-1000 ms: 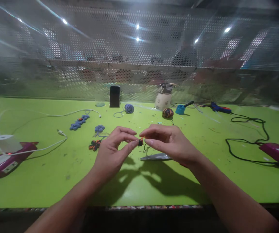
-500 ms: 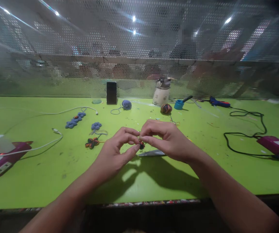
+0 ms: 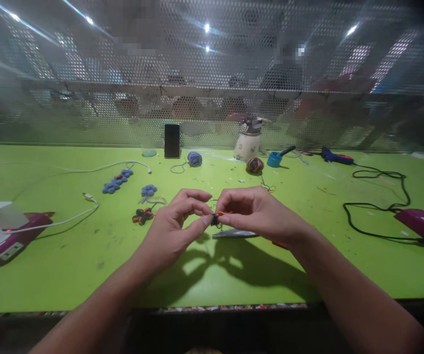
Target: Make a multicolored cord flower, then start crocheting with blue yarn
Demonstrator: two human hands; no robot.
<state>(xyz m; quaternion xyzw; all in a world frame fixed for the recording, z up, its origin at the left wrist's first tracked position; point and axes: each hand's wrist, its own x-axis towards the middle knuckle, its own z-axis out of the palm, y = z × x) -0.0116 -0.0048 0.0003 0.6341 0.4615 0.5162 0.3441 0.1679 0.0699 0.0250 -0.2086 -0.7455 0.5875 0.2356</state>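
Between thumb and fingertips, my left hand (image 3: 177, 221) pinches a small black and orange crochet piece (image 3: 215, 220). My right hand (image 3: 258, 211) meets it from the other side, thumb and forefinger closed on its orange yarn strand (image 3: 225, 213). Below the right hand lies a pair of scissors (image 3: 234, 233); the hand covers part of them, and a bit of red handle shows under the wrist. An orange and black crochet flower (image 3: 142, 216) rests left of my left hand, with a blue crochet flower (image 3: 148, 191) just behind it.
A multicoloured yarn ball (image 3: 255, 165), a blue yarn ball (image 3: 195, 159), a phone (image 3: 171, 141) and a blue pot (image 3: 274, 159) stand farther back. Joined blue flowers (image 3: 118, 182) lie left. Power strips (image 3: 16, 235) with cables flank both sides; a glue gun (image 3: 336, 156) is back right.
My right hand has shifted slightly down and right, and orange yarn now shows at its fingertips. The left forefinger has lifted away from the right fingers. The view has shifted slightly.
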